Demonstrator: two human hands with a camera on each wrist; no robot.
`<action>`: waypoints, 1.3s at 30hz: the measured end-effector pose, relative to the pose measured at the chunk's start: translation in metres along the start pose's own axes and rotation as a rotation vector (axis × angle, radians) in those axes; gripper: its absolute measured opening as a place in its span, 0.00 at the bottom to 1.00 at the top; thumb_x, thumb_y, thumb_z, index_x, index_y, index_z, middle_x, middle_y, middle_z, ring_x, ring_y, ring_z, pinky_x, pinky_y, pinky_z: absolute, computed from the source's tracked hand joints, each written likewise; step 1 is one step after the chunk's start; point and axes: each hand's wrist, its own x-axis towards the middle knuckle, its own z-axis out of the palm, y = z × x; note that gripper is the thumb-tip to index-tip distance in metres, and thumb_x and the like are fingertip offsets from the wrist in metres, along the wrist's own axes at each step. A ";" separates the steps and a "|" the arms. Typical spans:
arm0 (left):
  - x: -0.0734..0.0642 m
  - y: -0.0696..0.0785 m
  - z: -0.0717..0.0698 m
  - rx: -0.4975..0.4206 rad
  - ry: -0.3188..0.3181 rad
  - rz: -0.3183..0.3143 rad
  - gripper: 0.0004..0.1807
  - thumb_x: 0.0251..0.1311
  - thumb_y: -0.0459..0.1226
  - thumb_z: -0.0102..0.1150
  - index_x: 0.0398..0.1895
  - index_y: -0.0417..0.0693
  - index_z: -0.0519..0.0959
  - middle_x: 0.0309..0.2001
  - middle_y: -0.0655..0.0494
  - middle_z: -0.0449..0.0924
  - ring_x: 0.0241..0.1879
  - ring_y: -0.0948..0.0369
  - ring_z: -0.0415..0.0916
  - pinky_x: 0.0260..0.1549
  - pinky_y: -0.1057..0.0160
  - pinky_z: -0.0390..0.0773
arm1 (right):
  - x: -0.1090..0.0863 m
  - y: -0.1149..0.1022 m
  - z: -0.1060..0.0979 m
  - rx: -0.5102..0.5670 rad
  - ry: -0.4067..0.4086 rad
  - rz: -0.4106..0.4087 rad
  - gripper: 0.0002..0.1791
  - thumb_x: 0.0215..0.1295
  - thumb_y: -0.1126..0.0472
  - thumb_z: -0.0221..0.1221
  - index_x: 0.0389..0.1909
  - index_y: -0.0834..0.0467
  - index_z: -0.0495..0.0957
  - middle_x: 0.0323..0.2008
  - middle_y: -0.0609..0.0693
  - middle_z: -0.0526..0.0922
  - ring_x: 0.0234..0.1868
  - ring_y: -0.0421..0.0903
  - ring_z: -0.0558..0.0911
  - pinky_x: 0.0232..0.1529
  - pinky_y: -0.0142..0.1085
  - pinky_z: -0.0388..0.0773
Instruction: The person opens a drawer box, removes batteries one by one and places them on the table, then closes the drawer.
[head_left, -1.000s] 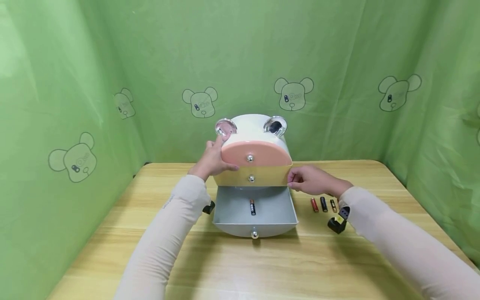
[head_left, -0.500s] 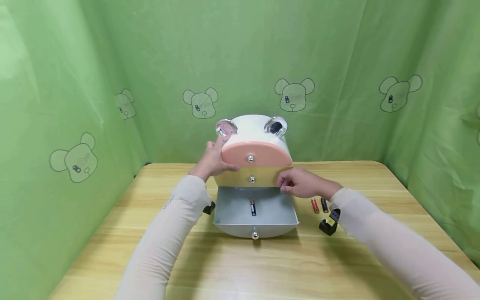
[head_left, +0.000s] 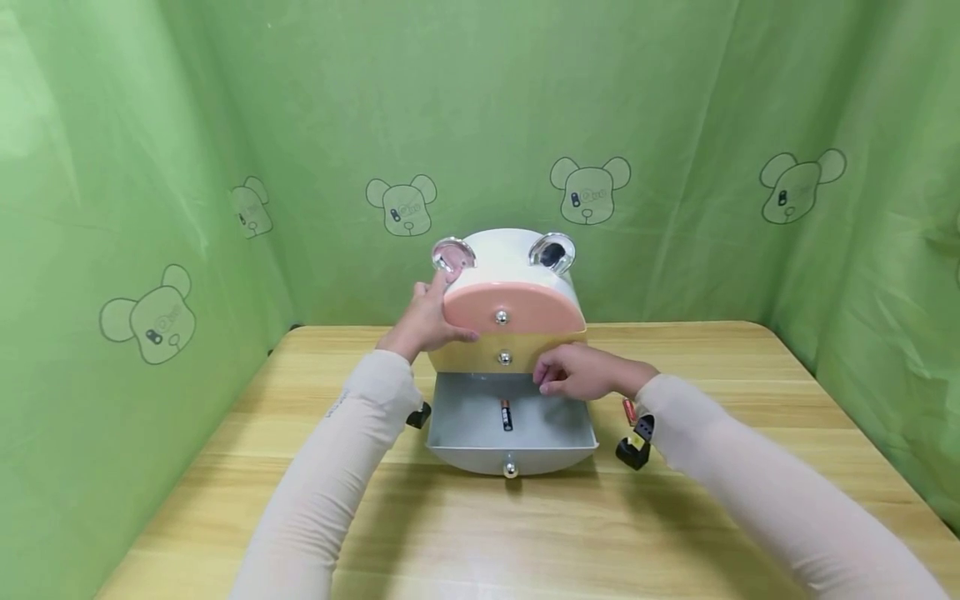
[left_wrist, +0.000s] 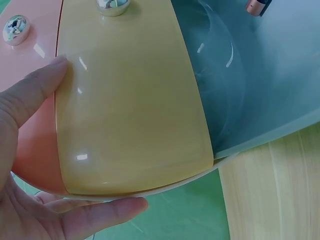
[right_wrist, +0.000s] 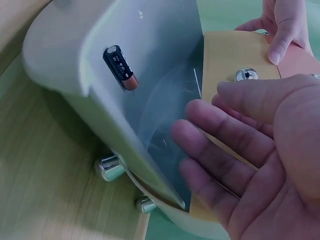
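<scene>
A small drawer cabinet [head_left: 501, 254] with a white top and silver-rimmed ears stands on the table. Its pink drawer [head_left: 480, 304] and yellow drawer [head_left: 468, 354] are closed. The grey bottom drawer [head_left: 465, 425] is pulled out, and a black battery with a copper end [right_wrist: 119, 66] lies in it. My left hand [head_left: 426, 321] grips the cabinet's left side, thumb on the front where pink meets yellow. Over the right part of the grey drawer is my right hand [head_left: 583, 372], fingers loosely bent with nothing between them, close in front of the yellow drawer.
A red battery [head_left: 629, 411] lies on the wooden table [head_left: 480, 533] right of the cabinet, partly behind my right wrist. Green curtains [head_left: 480, 100] with bear prints enclose the back and sides. The grey drawer's silver knob [head_left: 511, 470] sticks out toward me.
My right hand has moved left from the yellow drawer's right edge to over the grey drawer. Its forearm now covers two of the batteries on the table. My left hand has stayed put.
</scene>
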 end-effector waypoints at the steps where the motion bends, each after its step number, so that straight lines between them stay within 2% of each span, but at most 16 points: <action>1: 0.000 0.000 0.000 0.000 0.000 0.000 0.57 0.35 0.40 0.81 0.70 0.56 0.55 0.57 0.40 0.58 0.44 0.48 0.73 0.44 0.50 0.81 | 0.002 0.000 0.001 0.002 0.001 0.000 0.04 0.63 0.66 0.62 0.38 0.60 0.80 0.35 0.46 0.82 0.38 0.42 0.82 0.46 0.39 0.81; 5: 0.000 0.001 0.000 0.002 0.003 -0.003 0.56 0.35 0.39 0.81 0.69 0.56 0.55 0.57 0.40 0.59 0.45 0.48 0.73 0.44 0.50 0.81 | 0.008 0.000 0.005 -0.005 -0.028 0.001 0.07 0.62 0.66 0.62 0.41 0.62 0.80 0.37 0.46 0.83 0.40 0.43 0.82 0.47 0.39 0.80; 12: -0.001 0.001 0.000 0.004 0.007 -0.004 0.55 0.36 0.40 0.81 0.68 0.57 0.56 0.55 0.41 0.60 0.44 0.49 0.73 0.44 0.50 0.81 | 0.018 -0.003 0.009 -0.024 -0.165 0.074 0.15 0.63 0.62 0.63 0.49 0.64 0.77 0.42 0.49 0.81 0.45 0.44 0.79 0.53 0.41 0.77; 17: -0.001 0.000 0.002 0.007 0.007 -0.013 0.56 0.36 0.40 0.81 0.69 0.58 0.55 0.55 0.41 0.60 0.44 0.49 0.73 0.43 0.50 0.81 | 0.024 -0.003 0.012 -0.023 -0.225 0.117 0.17 0.63 0.60 0.63 0.51 0.62 0.77 0.42 0.47 0.80 0.45 0.43 0.78 0.53 0.40 0.76; 28: 0.000 0.000 0.001 0.004 0.011 -0.016 0.57 0.36 0.40 0.81 0.70 0.58 0.54 0.55 0.41 0.59 0.44 0.49 0.73 0.43 0.50 0.81 | 0.037 -0.003 0.017 0.042 -0.355 0.186 0.22 0.63 0.60 0.62 0.58 0.60 0.74 0.46 0.49 0.79 0.46 0.42 0.76 0.53 0.39 0.74; 34: 0.000 0.000 0.001 -0.008 0.017 -0.016 0.57 0.35 0.40 0.81 0.70 0.57 0.55 0.55 0.41 0.60 0.43 0.49 0.73 0.42 0.50 0.81 | 0.043 -0.005 0.020 0.108 -0.438 0.288 0.27 0.62 0.58 0.62 0.63 0.55 0.71 0.43 0.47 0.79 0.44 0.44 0.77 0.49 0.40 0.75; 39: 0.001 -0.002 0.001 0.000 0.011 -0.013 0.56 0.36 0.40 0.81 0.69 0.57 0.55 0.55 0.42 0.60 0.44 0.49 0.73 0.44 0.50 0.81 | 0.050 -0.006 0.025 0.232 -0.488 0.412 0.28 0.63 0.58 0.62 0.65 0.53 0.69 0.43 0.52 0.77 0.44 0.50 0.80 0.45 0.43 0.80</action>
